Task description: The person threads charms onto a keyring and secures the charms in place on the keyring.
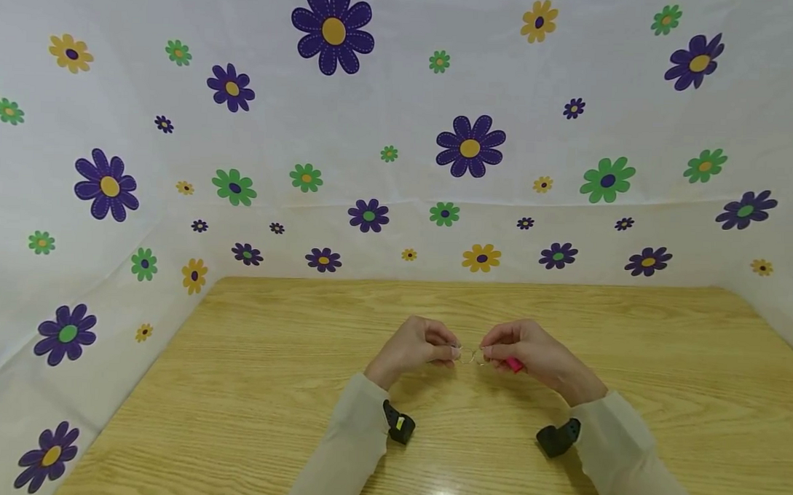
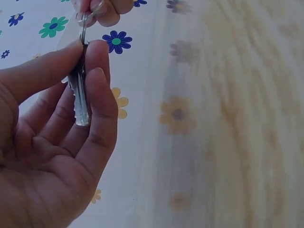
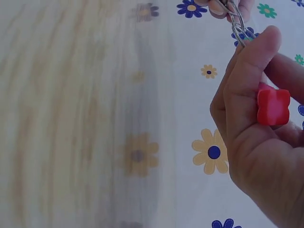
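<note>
Above the table, my left hand point(image 1: 421, 344) pinches a metal key point(image 2: 80, 102) near its head, between thumb and fingers. The toothed blade points back toward the palm in the left wrist view. Thin metal rings point(image 1: 469, 355) span the gap between the two hands, linked to one another in the right wrist view. My right hand point(image 1: 525, 349) holds a red keychain point(image 3: 273, 107), whose blunt end sticks out between the fingers and palm. Most of the keychain's length is hidden by the fingers. The fingertips of both hands are close together, with the rings between them.
Beneath the hands lies a wood-grain table point(image 1: 267, 389). A white cloth with printed flowers point(image 1: 389, 94) hangs behind it and along its sides. Each wrist wears a dark strap with a small black camera point(image 1: 400, 427).
</note>
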Motion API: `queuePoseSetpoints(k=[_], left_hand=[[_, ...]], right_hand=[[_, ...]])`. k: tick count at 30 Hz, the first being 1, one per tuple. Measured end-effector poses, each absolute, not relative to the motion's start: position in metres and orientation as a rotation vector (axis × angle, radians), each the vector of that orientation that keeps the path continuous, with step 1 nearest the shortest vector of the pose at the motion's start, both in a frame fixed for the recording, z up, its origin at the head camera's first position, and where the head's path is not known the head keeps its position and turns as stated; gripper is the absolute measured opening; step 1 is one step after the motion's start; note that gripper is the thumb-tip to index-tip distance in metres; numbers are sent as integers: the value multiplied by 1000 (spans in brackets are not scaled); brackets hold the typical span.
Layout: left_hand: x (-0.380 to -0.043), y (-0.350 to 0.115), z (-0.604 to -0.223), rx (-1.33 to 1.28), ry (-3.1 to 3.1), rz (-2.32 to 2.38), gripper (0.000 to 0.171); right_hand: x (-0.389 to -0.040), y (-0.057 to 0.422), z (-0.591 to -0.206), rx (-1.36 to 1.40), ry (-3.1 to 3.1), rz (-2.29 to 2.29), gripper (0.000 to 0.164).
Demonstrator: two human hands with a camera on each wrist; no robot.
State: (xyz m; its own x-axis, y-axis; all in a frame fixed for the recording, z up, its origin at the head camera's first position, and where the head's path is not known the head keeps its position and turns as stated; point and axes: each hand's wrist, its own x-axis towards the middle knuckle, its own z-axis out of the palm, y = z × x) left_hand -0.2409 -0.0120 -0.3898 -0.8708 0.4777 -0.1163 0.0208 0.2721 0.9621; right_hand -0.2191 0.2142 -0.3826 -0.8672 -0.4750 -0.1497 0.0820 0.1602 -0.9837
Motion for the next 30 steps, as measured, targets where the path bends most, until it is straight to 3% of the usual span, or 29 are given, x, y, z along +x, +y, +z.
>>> queuePoseSetpoints(k=[16, 30], left_hand=[[-236, -10, -390, 505, 2247, 1546, 13], [-238, -11, -386, 448, 2250, 1578, 15]], right_hand=[[-216, 201, -383, -195, 1995, -1912, 10], [-218, 206, -384, -358, 2055, -1784, 30]])
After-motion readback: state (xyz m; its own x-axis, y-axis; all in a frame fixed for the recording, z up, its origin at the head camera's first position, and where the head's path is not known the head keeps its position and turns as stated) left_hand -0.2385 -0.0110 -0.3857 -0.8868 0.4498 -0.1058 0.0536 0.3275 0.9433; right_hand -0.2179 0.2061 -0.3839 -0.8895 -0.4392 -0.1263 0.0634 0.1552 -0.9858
